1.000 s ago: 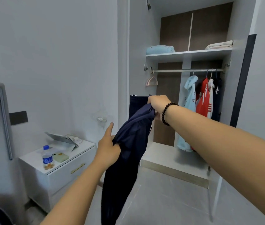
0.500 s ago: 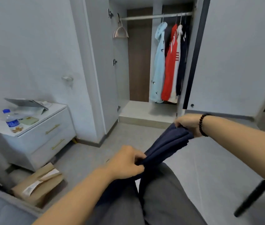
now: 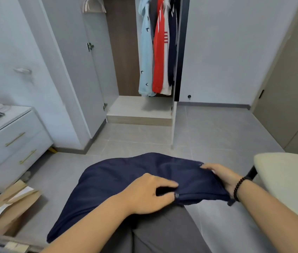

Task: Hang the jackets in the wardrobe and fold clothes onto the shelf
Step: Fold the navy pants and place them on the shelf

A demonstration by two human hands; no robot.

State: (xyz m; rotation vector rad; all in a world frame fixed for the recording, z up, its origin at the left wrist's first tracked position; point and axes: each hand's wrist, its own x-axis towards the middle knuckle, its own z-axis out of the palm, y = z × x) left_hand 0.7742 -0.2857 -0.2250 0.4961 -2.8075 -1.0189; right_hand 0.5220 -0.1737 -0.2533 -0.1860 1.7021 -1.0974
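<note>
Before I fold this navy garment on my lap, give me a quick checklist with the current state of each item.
1. Left hand on the navy garment: ok, fingers pinch its near edge.
2. Right hand on the garment: ok, grip at the right end.
3. Garment supported: ok, it lies across the lap.
4. Garment spread flat: not ok, fabric is bunched at the right end between the hands.
5. Way to the wardrobe open: ok, door open, floor between is bare.
6. Room on the shelf: cannot tell, shelf is out of view.
</note>
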